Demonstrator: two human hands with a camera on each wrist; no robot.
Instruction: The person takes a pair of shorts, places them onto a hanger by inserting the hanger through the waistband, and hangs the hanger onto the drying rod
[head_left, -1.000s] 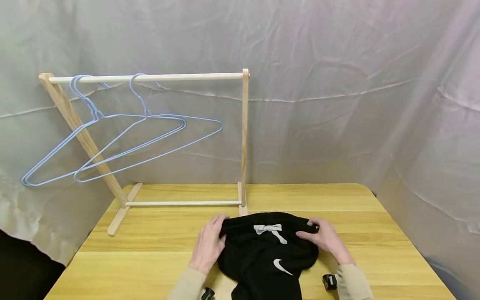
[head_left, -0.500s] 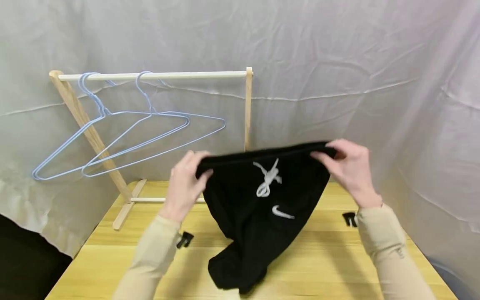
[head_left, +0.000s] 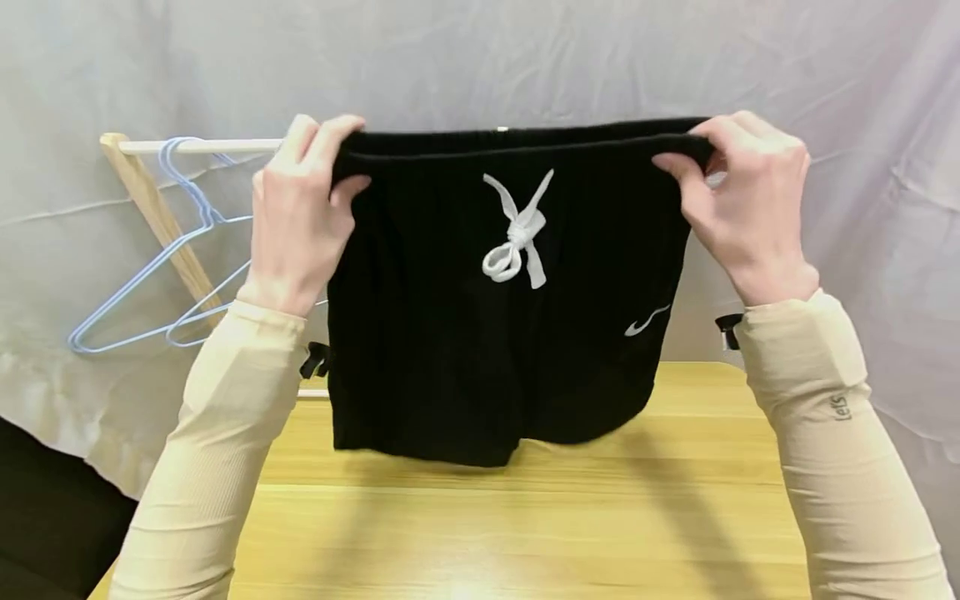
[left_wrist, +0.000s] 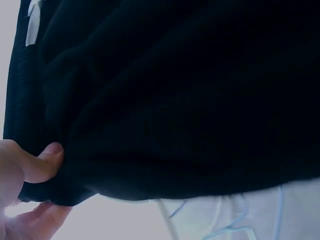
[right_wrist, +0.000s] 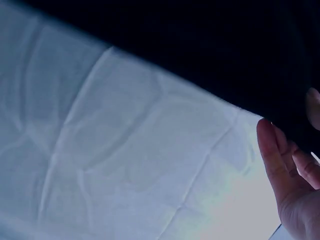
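Note:
A pair of black shorts (head_left: 450, 333) hangs spread out by its waistband above the table. A white drawstring (head_left: 519, 232) is tied in a bow at the front, and a small white swoosh shows on one leg. My left hand (head_left: 300, 208) pinches one end of the waistband between thumb and fingers. At the opposite end my right hand (head_left: 750, 200) pinches the waistband the same way. The left wrist view shows the left thumb (left_wrist: 47, 162) pressed on the dark cloth. In the right wrist view the right fingers (right_wrist: 275, 155) lie behind the cloth edge.
Behind the shorts to the left, blue wire hangers (head_left: 142, 279) hang from the white rail (head_left: 217, 147) of a wooden rack (head_left: 161, 208); the rack's right part is hidden. A wooden table (head_left: 525, 525) lies below, with a grey curtain (head_left: 862, 83) behind.
Both hands have lifted the black shorts up from the table and drawn the waistband wide. The cloth has dropped from a crumpled heap into a flat hang, covering part of the rack.

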